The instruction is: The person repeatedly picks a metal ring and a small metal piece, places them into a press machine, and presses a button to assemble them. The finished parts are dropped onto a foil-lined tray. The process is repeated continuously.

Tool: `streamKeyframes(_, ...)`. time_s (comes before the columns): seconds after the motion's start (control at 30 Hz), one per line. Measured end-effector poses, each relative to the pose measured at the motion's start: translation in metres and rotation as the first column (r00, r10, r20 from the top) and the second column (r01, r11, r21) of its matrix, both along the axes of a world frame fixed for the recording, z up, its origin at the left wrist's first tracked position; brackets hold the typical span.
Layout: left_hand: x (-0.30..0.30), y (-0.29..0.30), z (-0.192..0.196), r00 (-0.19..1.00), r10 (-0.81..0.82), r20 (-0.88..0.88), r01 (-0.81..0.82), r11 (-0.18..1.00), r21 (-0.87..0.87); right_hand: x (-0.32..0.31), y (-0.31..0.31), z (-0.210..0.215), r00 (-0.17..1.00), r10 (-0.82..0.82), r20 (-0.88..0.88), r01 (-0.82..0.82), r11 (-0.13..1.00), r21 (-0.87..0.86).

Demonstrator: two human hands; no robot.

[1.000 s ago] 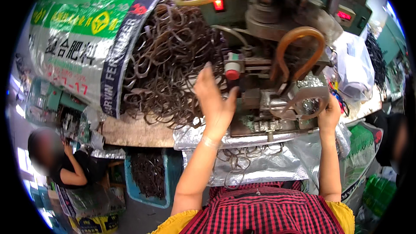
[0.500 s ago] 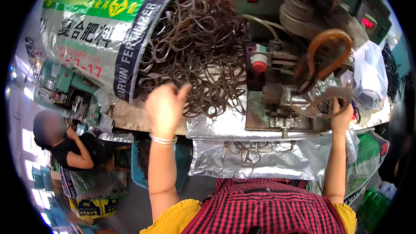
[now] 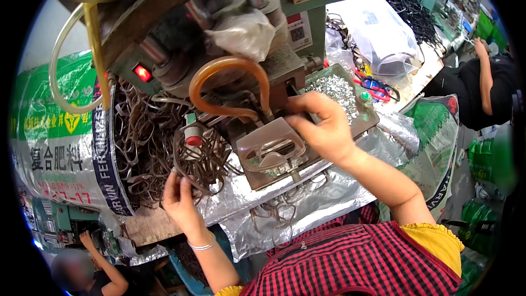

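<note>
My right hand (image 3: 326, 129) is at the machine press, thumb and fingertips closed at the edge of a brown eyeglass-frame-like piece (image 3: 272, 141), which lies on the metal die block. My left hand (image 3: 183, 203) is at the near edge of a heap (image 3: 139, 137) of tangled brown loop-shaped pieces. Its thumb and fingers are bent together around the rim of one brown loop (image 3: 177, 156). A curved orange-brown tube (image 3: 230, 66) arches just behind the piece on the die.
The press base carries metal shavings (image 3: 334, 96) at the right, with red-handled scissors (image 3: 378, 90) beyond. A red button (image 3: 193, 136) sits beside the heap. Silver sheeting (image 3: 235, 225) hangs over the table edge. A large fertilizer-type sack (image 3: 57, 142) stands left. Other people work at both sides.
The view has turned toward the press. My right hand has come from the press's right side to the die with a brown piece; my left hand has gone down to the heap and closed.
</note>
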State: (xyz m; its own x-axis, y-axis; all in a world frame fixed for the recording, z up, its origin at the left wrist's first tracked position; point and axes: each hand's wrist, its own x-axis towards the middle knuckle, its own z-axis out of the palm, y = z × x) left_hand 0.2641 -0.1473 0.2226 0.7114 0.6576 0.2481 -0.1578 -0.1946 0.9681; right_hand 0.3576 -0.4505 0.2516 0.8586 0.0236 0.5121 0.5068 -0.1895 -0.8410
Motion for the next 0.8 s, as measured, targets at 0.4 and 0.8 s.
streamKeyframes(0.4,0.062,-0.058,0.062,0.773,-0.260,0.579,-0.184,0.782,0.596,-0.020,0.033,0.019,0.860,0.399,-0.317,-0.122,0.765,0.632)
streamKeyframes(0.8,0.041,-0.117,0.039,0.761,-0.586,0.279,-0.004,0.426,0.905,0.011,-0.067,-0.059,0.832,-0.515,0.205,0.488,0.506,-0.711)
